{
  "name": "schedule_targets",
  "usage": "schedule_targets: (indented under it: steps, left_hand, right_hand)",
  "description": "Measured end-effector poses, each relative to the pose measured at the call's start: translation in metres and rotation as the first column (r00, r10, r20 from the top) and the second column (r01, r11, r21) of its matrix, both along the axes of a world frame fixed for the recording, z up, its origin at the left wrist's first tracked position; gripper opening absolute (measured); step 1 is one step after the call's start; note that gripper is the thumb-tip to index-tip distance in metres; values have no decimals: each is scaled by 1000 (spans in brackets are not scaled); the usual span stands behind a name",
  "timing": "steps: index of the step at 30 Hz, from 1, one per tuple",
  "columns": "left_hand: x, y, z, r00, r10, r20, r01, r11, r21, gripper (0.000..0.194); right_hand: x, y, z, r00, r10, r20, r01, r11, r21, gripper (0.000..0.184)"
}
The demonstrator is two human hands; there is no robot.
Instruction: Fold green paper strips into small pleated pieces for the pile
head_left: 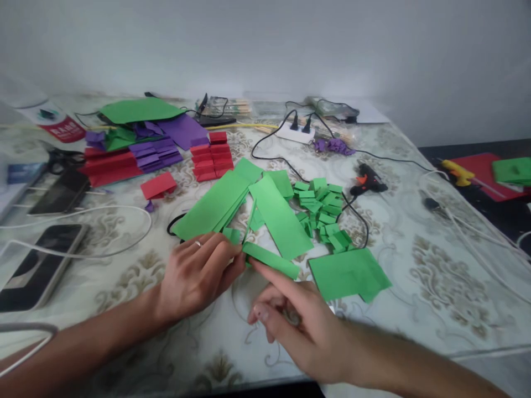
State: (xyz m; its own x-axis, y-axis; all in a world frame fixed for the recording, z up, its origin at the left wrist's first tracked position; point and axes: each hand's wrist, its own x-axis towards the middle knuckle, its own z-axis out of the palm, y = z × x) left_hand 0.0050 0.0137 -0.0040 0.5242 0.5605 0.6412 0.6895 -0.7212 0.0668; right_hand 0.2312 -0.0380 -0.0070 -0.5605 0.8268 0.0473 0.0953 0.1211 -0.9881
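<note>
**Narrow green folded paper strip (pixel 271 260) pinched at its left end by the left hand (pixel 203 271)**

The strip's end is gripped between the left thumb and fingertips, the other fingers being curled. Its lower edge is touched by the extended index finger of the right hand (pixel 302 320); the remaining fingers there are loosely bent, with nothing pinched. The strip is held above a pale, floral-patterned tabletop (pixel 398 315).

Just beyond it, a long green paper rectangle (pixel 282 218) is laid slantwise, with a fanned stack of green paper (pixel 213 207) to the left. To the right are seen a heap of small folded green paper pieces (pixel 323 210) and, nearer, flat green paper sheets (pixel 346 273). Farther out, accordion-folded red paper (pixel 212 157) is set at left, a black glue gun with an orange trigger (pixel 367 179) at right, and a white power strip (pixel 295 132), with two black plugs inserted, toward the back.
</note>
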Motion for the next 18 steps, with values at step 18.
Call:
schedule_targets:
  steps: [18]
  left_hand:
    - [2,1,2,969,-245,-25,242,968,-68,14]
  right_hand:
    - [-13,35,-8,852,-438,-286,130,706,-696,31]
